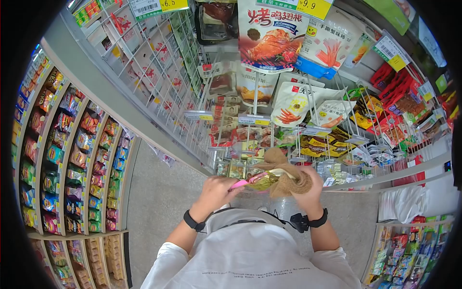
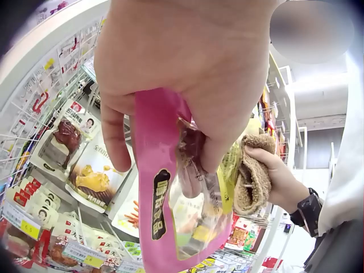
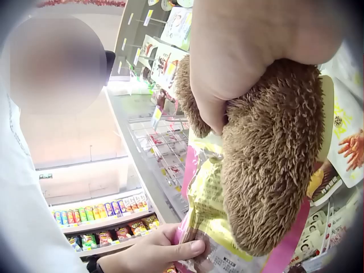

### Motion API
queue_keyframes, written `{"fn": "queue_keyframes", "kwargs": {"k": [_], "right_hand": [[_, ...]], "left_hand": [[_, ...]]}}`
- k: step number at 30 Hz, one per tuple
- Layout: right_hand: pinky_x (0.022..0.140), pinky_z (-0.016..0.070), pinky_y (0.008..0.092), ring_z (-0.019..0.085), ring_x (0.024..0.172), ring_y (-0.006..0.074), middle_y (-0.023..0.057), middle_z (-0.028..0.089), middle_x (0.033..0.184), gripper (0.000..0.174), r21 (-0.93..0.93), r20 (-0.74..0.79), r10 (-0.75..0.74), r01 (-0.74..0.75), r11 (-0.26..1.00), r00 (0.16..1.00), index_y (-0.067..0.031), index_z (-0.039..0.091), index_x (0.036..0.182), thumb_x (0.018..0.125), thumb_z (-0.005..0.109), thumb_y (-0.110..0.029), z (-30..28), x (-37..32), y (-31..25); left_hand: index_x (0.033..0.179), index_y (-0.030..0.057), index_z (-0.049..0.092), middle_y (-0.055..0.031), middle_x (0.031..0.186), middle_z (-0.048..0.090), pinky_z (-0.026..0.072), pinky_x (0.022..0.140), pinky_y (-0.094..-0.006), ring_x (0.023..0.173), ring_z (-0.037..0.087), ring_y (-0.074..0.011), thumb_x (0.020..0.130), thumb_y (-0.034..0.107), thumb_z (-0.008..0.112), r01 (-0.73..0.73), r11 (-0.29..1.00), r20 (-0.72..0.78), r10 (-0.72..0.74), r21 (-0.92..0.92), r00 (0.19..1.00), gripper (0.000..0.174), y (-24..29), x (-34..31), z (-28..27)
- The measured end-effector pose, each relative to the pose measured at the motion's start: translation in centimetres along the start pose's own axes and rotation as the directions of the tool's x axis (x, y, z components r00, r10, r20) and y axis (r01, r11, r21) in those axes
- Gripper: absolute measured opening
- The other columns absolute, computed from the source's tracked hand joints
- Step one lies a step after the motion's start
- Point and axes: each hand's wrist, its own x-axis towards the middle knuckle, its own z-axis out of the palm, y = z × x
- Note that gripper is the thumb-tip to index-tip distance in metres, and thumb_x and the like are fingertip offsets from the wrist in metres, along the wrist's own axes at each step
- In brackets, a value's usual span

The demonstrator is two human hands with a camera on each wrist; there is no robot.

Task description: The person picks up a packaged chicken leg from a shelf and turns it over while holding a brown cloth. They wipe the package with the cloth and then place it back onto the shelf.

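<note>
My left hand (image 1: 215, 193) pinches one edge of a pink-bordered snack packet (image 1: 263, 181) in front of my body. In the left wrist view, the packet (image 2: 152, 250) shows a clear window and a black label. My right hand (image 1: 310, 191) grips a fluffy brown cloth (image 1: 294, 185), bunched under the fingers. The right wrist view has the cloth (image 3: 270, 165) lying over the packet's yellow printed back (image 3: 207, 196), covering part of it. In that view my left thumb (image 3: 190, 248) lies on the packet's lower part.
Ahead is a wire display rack (image 1: 183, 72) with hanging food packets, including a chicken-wing packet (image 1: 269, 41), and price tags. Shelves of snack bags (image 1: 77, 159) stand at the left. A lower rack with bags (image 1: 404, 250) is at the right. Grey floor (image 1: 154, 202) shows between them.
</note>
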Motion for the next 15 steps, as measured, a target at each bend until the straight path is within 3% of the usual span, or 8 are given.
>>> {"fn": "queue_keyframes", "kwargs": {"k": [15], "right_hand": [[0.07,0.0498,0.0309,0.064,0.075,0.0249,0.0137,0.065,0.085,0.036,0.005,0.012,0.088,-0.088,0.996,0.996,0.0011,0.061,0.093,0.062,0.079,-0.004,-0.61,0.13,0.27]], "left_hand": [[0.083,0.007,0.069,-0.013,0.064,0.061,0.0446,0.052,-0.0376,0.057,0.059,-0.0311,0.078,0.026,0.07,0.039,0.997,0.036,-0.037,-0.063,0.999,0.02,-0.46,-0.14,0.22]]}}
